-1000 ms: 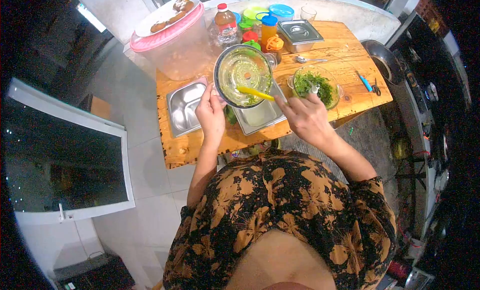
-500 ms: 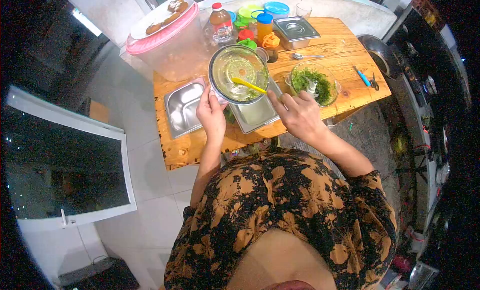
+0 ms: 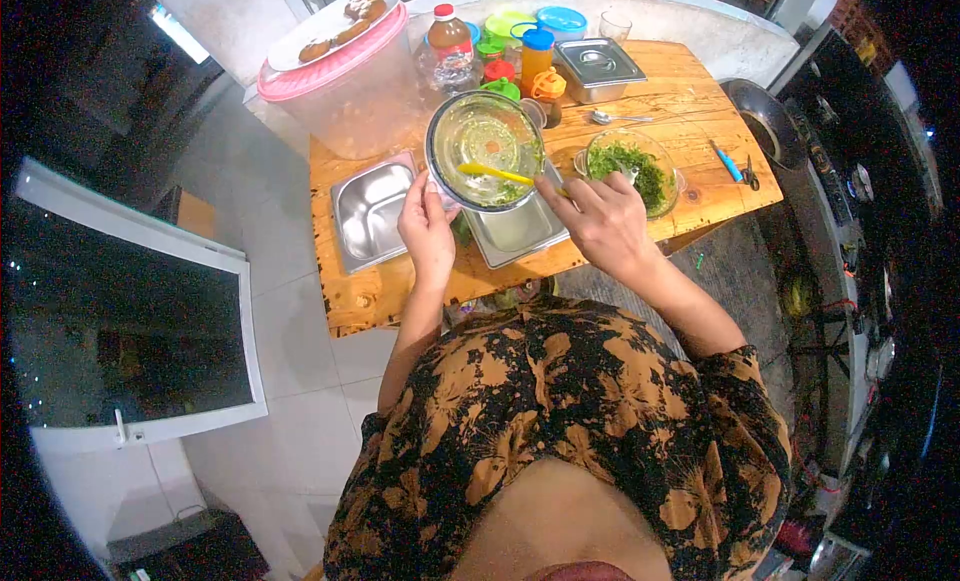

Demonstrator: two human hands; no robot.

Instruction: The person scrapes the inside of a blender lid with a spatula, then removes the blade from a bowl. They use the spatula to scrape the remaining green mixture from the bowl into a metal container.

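My left hand (image 3: 428,226) grips the rim of a clear bowl (image 3: 490,133), tilted so its inside faces me. Green bits cling to the bowl's inner wall. Closed around the handle of a yellow spatula (image 3: 492,172), my right hand (image 3: 603,224) holds the blade end inside the bowl. To the right sits a glass bowl of chopped greens (image 3: 632,168), partly hidden by my right hand. Below the tilted bowl is a steel pan (image 3: 520,231) with pale contents that I cannot make out. Another steel pan (image 3: 372,216) lies left of my left hand.
A big pink-lidded tub (image 3: 350,111) carries a plate of brown food (image 3: 335,29). Bottles and jars (image 3: 450,41) crowd the back, beside a lidded steel container (image 3: 598,63). A spoon (image 3: 615,118), a blue-handled knife (image 3: 727,163) and scissors (image 3: 750,175) lie on the wooden table (image 3: 690,81).
The yellow spatula has shifted slightly within the bowl, its tip a little further left and lower. Both hands keep their holds, and the whole view has moved slightly.
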